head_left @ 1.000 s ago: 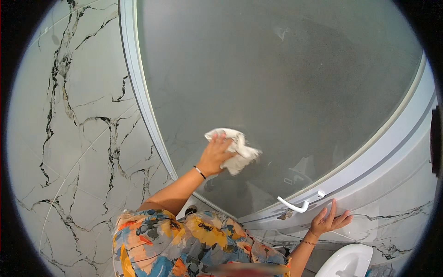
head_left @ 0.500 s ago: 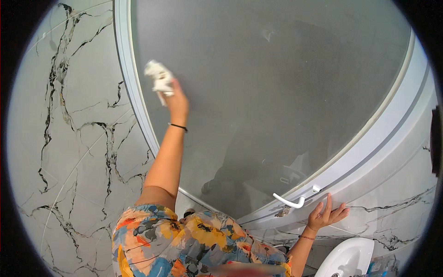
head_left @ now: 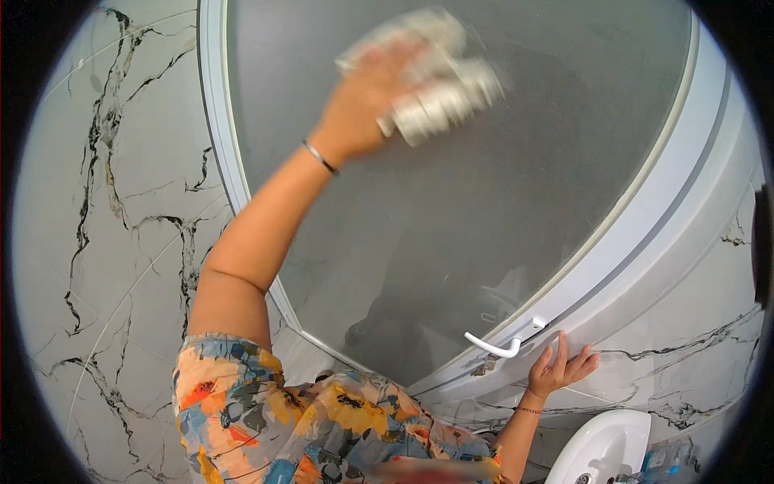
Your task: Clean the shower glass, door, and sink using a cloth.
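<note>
Cloth (head_left: 431, 77) now further right.

The left hand (head_left: 367, 101) and its white cloth (head_left: 431, 77) are smeared by blur, so the grip is perhaps unclear. The sink (head_left: 605, 444) is cut off by the lower edge.

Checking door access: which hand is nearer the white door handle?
Right. The right hand rests on the frame just beside the white door handle; the left hand wipes high on the glass.
</note>
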`<action>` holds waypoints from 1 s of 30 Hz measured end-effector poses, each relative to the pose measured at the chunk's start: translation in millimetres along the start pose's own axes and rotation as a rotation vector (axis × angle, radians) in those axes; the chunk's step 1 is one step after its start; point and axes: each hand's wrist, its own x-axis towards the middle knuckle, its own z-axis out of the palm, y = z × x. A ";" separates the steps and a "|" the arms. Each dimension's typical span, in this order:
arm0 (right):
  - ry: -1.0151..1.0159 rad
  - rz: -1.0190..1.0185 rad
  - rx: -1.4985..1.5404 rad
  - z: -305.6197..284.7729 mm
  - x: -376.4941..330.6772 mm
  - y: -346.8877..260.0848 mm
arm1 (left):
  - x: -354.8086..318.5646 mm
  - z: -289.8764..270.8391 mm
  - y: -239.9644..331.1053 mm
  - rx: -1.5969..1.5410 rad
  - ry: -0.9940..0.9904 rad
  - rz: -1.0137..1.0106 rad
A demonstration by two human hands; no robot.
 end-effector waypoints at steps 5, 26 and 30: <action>0.022 0.000 0.030 -1.5 2.7 -1.9 | 5.6 -15.9 -61.0 -0.207 0.345 -0.732; 0.017 0.003 -0.031 0.1 2.9 -5.7 | -87.7 -10.5 -132.4 0.047 0.369 -0.434; -0.063 0.115 -0.034 -8.6 7.1 -27.0 | -175.6 -2.5 -147.0 -0.132 0.342 -0.784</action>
